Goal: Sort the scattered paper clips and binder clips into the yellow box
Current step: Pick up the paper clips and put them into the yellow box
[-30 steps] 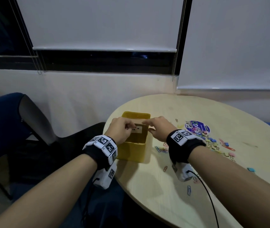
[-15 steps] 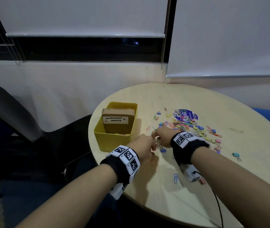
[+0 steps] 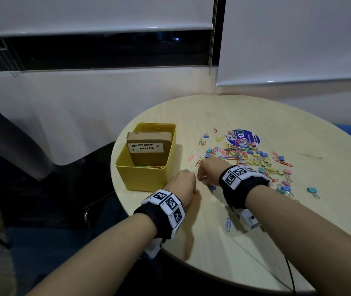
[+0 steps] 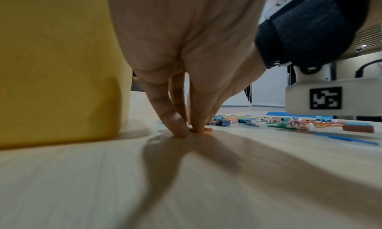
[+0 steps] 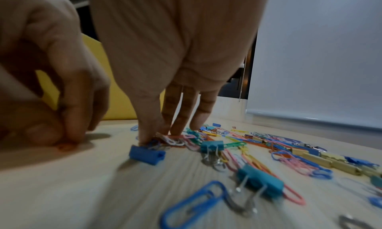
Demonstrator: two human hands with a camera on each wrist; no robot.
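Left hand [image 3: 182, 184] down on the table [image 3: 223, 248] just right of the yellow box [image 3: 140, 178], thumb and fingertips [image 4: 178, 128] pinched together on an orange paper clip [image 4: 207, 129] lying flat; its long axis can't be read. Right hand [image 3: 209, 170] just beside it, fingers pointing down, thumb and forefinger closed on the wire handles of a blue binder clip [image 5: 147, 154], which lies on its side with the body toward the near table edge. Other 3 fingers straight, tips touching the pile of clips [image 3: 247, 155].

Pile spreads from mid-table toward the right edge, mixed colours, long axes pointing every way. Blue paper clip [image 3: 228, 224] lies alone near the right wrist, long axis roughly near-to-far. Round printed sticker [image 3: 243, 136] at the far side of the pile.

Yellow box sits at the left edge of the table, open top, brown cardboard box [image 3: 149, 146] labelled WHITEBOARD MARKER upright inside against its far wall, a few clips on the box floor in front.

Vs 0.5 s ago: both hands in about the same spot, box unmoved. Vs 1 s ago: hands were at the box, now at the clips.
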